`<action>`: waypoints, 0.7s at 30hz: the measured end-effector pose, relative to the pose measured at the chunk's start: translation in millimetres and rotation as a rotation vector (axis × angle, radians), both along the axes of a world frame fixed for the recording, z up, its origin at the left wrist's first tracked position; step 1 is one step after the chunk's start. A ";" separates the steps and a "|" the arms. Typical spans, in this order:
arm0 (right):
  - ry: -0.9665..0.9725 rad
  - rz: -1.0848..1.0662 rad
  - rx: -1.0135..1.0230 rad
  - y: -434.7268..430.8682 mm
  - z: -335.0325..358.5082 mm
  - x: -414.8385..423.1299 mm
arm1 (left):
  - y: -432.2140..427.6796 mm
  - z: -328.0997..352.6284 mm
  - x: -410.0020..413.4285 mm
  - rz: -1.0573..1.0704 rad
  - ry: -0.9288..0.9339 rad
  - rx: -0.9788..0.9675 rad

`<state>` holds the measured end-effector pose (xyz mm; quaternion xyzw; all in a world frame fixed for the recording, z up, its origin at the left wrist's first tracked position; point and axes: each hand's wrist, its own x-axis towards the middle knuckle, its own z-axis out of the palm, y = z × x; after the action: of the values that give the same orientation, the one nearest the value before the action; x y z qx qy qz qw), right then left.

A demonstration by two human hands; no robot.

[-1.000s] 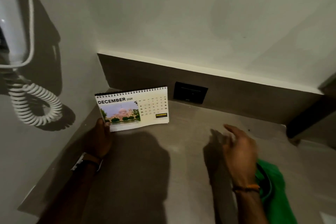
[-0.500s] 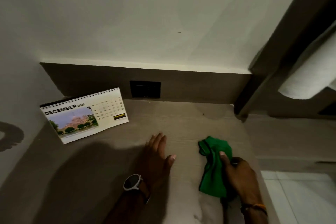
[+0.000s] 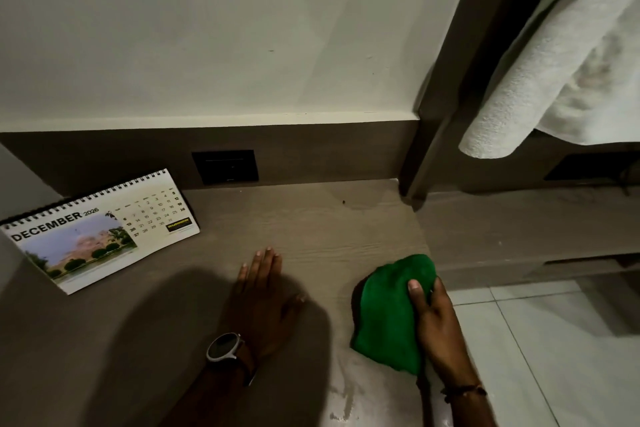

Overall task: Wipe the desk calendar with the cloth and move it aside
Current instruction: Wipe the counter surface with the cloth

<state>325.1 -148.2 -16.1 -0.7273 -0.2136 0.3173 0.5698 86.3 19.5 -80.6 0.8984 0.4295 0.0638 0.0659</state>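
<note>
The fingers (image 3: 417, 295) of the right hand (image 3: 437, 326) are seen wrapped around a bunched green cloth (image 3: 389, 315) in the lower right of the frame, with the thumb pressed on top of the fabric and the other fingers hidden behind it, so the cloth is gripped. The cloth is held against the right-hand edge of the wooden surface (image 3: 311, 229), and a thin beaded bracelet (image 3: 465, 390) is worn on that wrist. To the left of the cloth, at lower centre, the left hand (image 3: 265, 298) is laid palm down on the surface with its fingers (image 3: 263, 265) stretched out flat and close together, nothing being held. A round-faced wristwatch (image 3: 223, 347) is worn on the left wrist, and a broad shadow is cast across the surface around that arm. The desk calendar (image 3: 100, 229) is stood at the middle left of the frame, well apart from both hands, with its spiral-bound top edge leaning back towards the wall; "DECEMBER 2026", a landscape photograph and a date grid are shown on its face. Just behind the calendar's right end, a dark rectangular wall plate (image 3: 225, 166) is set into the brown back panel. In the upper right, a white towel (image 3: 561, 55) is hung, and pale floor tiles (image 3: 540, 340) are visible below it at the lower right.
</note>
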 end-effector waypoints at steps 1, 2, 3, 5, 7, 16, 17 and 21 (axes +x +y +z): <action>0.048 0.034 0.001 -0.9 -0.2 3.8 | 0.3 -0.7 -0.4 -0.002 0.001 0.000; 0.082 0.067 -0.002 -2.4 -0.6 7.9 | 0.5 -1.6 -0.4 -0.004 0.002 0.002; 0.101 0.108 -0.012 -4.2 -0.6 12.6 | 0.7 -2.5 -0.2 -0.004 0.005 0.006; 0.089 0.196 -0.086 -8.4 -2.6 21.6 | 1.1 -3.6 0.3 0.000 0.018 0.011; 0.041 0.264 -0.181 -14.8 -7.4 29.5 | 1.8 -3.5 0.2 -0.001 0.025 0.006; -0.240 0.241 -0.508 -41.4 -6.2 17.8 | 1.5 -1.7 -1.0 -0.009 0.011 0.006; -0.316 0.188 -0.516 -41.2 -5.9 11.7 | 1.3 -0.7 -0.9 -0.008 0.005 0.002; -0.670 -0.018 -0.777 -45.4 -7.9 -4.7 | 1.9 2.7 0.8 0.014 -0.007 -0.035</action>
<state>320.4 -193.5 -24.0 -0.9490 -0.2444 0.1176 0.1604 87.1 21.4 -77.8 0.8938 0.4366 0.0600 0.0825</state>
